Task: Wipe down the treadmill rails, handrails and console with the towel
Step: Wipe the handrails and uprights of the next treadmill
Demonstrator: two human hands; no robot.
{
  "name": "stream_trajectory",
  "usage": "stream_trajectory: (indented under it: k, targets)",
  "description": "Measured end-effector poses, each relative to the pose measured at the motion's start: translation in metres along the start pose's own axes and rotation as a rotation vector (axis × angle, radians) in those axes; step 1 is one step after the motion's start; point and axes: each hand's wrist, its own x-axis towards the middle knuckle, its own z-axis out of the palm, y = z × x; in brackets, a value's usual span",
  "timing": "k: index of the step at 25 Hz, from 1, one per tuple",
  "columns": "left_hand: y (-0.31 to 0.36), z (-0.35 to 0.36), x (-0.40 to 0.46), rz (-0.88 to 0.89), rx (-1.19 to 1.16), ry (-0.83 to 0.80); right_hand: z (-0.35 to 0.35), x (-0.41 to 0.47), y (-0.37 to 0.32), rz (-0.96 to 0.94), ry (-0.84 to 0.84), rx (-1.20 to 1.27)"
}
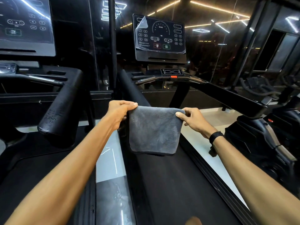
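Treadmill [170,184]: long axis running straight ahead, dark belt underfoot, side rails flanking it. Left handrail [129,90] rising forward just beyond the left hand; right handrail [233,96] set well off to the right, farther from either hand. Console [159,38] upright at the far end, well beyond reach of both hands, protective film peeling at its upper left corner. Second treadmill [53,101] alongside on the left. Towel [154,132]: grey, folded, hanging flat over the belt, top edge level and crosswise to the treadmill's length. Left hand [119,113]: grip closed, pinching the towel's upper left corner. Right hand [193,118]: grip closed, pinching the upper right corner. Judged nearest surface for a first wipe: left handrail, left hand closer.
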Motion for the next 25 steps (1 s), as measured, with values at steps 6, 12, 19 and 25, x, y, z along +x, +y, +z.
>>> stream_trajectory:
  k: [6,12,19,25]
  targets:
    - [0.002,0.003,0.001,0.155,0.475,-0.055,-0.004,-0.006,-0.006,-0.005,0.019,0.072]
    - [-0.002,0.011,0.0,0.023,0.14,-0.047,0.002,-0.013,0.002,-0.023,-0.008,0.095]
    - [-0.011,0.016,0.014,0.013,0.106,-0.008,0.006,-0.008,0.006,0.045,-0.054,0.017]
    - [-0.019,0.013,0.025,-0.116,-0.086,-0.02,0.007,-0.016,0.003,0.015,0.033,0.254]
